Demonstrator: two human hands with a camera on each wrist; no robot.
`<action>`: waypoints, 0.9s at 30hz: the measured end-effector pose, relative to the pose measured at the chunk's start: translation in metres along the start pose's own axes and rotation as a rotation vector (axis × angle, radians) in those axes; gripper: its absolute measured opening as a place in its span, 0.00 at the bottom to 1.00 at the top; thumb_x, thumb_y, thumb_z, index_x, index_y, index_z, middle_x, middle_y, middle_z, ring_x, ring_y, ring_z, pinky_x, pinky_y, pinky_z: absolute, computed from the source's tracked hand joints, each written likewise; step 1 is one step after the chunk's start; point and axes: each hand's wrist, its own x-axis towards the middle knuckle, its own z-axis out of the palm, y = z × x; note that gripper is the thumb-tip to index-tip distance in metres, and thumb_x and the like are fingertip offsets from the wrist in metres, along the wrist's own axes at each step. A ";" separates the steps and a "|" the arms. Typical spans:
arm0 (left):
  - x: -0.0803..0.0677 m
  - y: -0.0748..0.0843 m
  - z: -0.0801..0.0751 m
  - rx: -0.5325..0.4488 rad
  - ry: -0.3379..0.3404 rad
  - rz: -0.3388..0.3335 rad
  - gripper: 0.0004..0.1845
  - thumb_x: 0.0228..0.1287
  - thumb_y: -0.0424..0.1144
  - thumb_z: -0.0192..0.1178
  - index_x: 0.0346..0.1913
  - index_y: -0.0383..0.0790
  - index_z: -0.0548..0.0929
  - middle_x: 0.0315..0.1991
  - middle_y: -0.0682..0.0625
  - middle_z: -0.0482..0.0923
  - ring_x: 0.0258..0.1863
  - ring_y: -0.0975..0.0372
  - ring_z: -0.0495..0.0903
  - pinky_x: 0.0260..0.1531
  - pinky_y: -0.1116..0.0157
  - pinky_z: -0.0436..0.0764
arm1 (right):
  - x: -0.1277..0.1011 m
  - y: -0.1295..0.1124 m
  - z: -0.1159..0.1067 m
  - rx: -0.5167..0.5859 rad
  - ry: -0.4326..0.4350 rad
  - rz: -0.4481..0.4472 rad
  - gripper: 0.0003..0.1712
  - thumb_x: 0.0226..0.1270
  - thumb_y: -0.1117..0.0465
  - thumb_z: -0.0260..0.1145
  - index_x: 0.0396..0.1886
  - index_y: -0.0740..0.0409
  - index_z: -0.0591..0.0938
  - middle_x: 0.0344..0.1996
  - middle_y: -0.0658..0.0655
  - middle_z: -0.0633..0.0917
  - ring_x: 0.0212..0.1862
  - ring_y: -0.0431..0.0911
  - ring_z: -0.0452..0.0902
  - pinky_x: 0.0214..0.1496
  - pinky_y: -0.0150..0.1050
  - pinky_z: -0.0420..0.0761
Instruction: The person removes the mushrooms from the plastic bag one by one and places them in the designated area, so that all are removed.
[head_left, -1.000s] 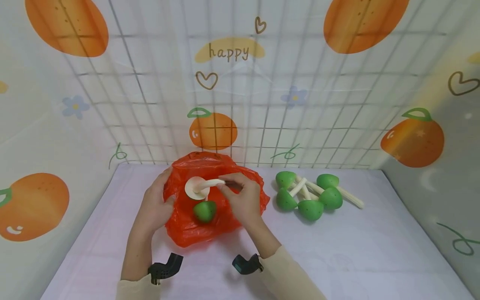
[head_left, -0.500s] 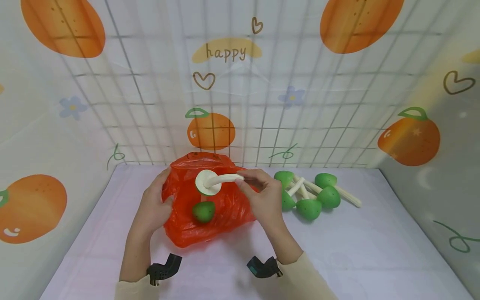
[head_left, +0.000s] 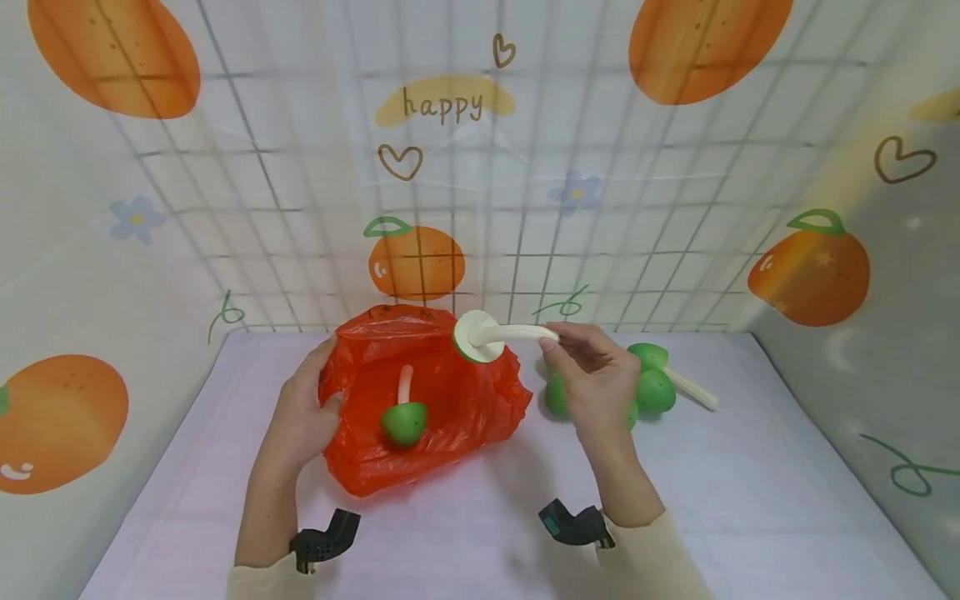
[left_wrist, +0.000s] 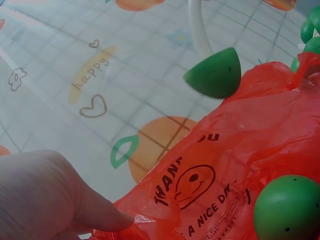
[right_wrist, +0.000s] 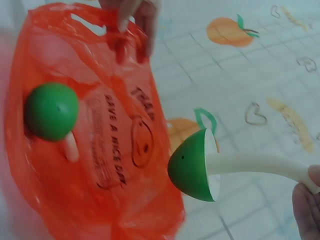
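My right hand (head_left: 596,379) pinches the end of a white stem on a toy mushroom (head_left: 480,337) with a green cap, held up over the right edge of a red plastic bag (head_left: 457,425). The cap points left, its white underside toward me. My left hand (head_left: 303,408) grips the bag's left edge, fingers behind the plastic and thumb in front. Inside the open bag lies another green-capped mushroom (head_left: 405,423), stem pointing away. Printed words and a smiling face show on the bag's wall (left_wrist: 200,185) in the left wrist view.
Behind my right hand lies a pile of several green-capped mushrooms (head_left: 655,392), partly hidden by it. One white stem (head_left: 693,390) sticks out to the right. The pale tabletop (head_left: 765,483) ends at a patterned cloth wall (head_left: 480,192) behind and at both sides.
My right hand has lifted the mushroom up and rightward from over the bag, toward the pile. The stem of the mushroom left in the bag has come into view. My left hand keeps its grip.
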 end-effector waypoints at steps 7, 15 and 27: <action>0.001 0.000 0.000 0.011 -0.003 -0.010 0.43 0.72 0.23 0.58 0.85 0.45 0.54 0.80 0.43 0.61 0.73 0.44 0.66 0.63 0.43 0.79 | 0.010 -0.007 -0.026 0.022 0.087 -0.005 0.13 0.63 0.74 0.76 0.47 0.73 0.89 0.35 0.51 0.91 0.39 0.44 0.86 0.46 0.29 0.86; 0.001 0.000 0.001 0.027 -0.009 -0.030 0.43 0.73 0.23 0.58 0.85 0.44 0.53 0.80 0.42 0.60 0.74 0.44 0.65 0.64 0.43 0.78 | 0.018 -0.004 -0.050 0.042 0.197 -0.032 0.12 0.62 0.75 0.76 0.45 0.75 0.89 0.33 0.52 0.90 0.37 0.43 0.85 0.43 0.27 0.85; 0.000 0.000 0.002 0.023 -0.009 -0.031 0.44 0.72 0.24 0.59 0.85 0.46 0.53 0.80 0.43 0.61 0.74 0.44 0.65 0.62 0.43 0.79 | 0.026 0.002 -0.077 0.061 0.349 0.013 0.15 0.62 0.72 0.77 0.48 0.74 0.89 0.36 0.53 0.91 0.40 0.45 0.85 0.47 0.27 0.85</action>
